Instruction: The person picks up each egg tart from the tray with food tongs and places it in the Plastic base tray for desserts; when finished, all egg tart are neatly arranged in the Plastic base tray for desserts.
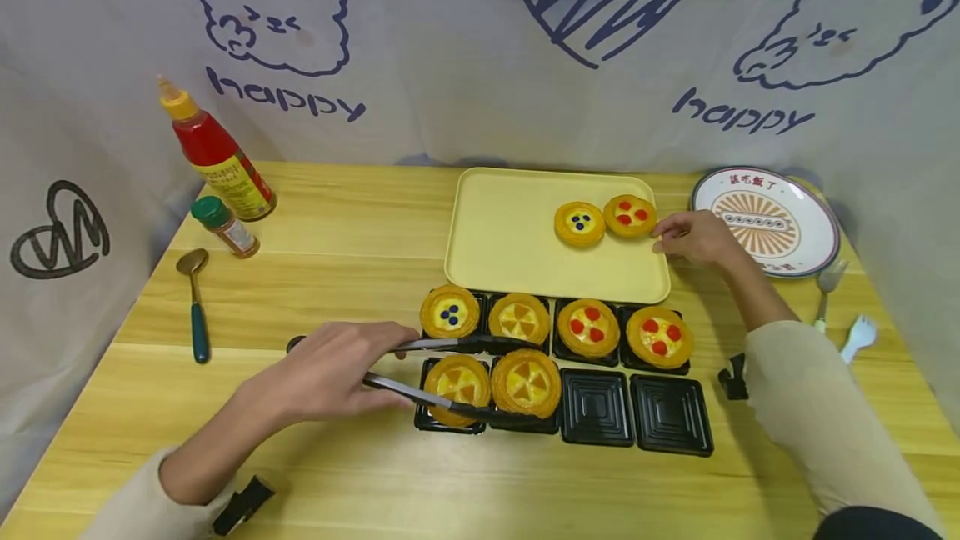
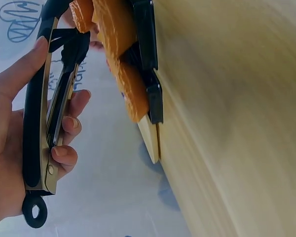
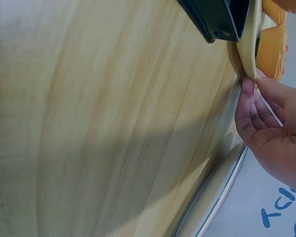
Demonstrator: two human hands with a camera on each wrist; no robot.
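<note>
My left hand (image 1: pixel 333 369) holds a pair of metal tongs (image 2: pixel 35 128) with black grips, its thumb on one arm and its fingers around the other. The tongs' two arms are spread over the lower row, either side of two egg tarts with orange wedges, the nearer one a tart (image 1: pixel 527 383). My right hand (image 1: pixel 696 237) pinches the right rim of a pale yellow tray (image 1: pixel 510 232) between thumb and fingers. On the tray sit a blue-dotted tart (image 1: pixel 579 224) and a red-topped tart (image 1: pixel 630 216), side by side.
Black square holders stand in two rows before the tray; an upper-row tart (image 1: pixel 587 328) has red pieces. Two lower-right holders (image 1: pixel 671 413) hold nothing. A patterned plate (image 1: pixel 813 227), fork (image 1: pixel 828 282), sauce bottle (image 1: pixel 232 177), spice jar (image 1: pixel 225 226) and spoon (image 1: pixel 197 315) lie around.
</note>
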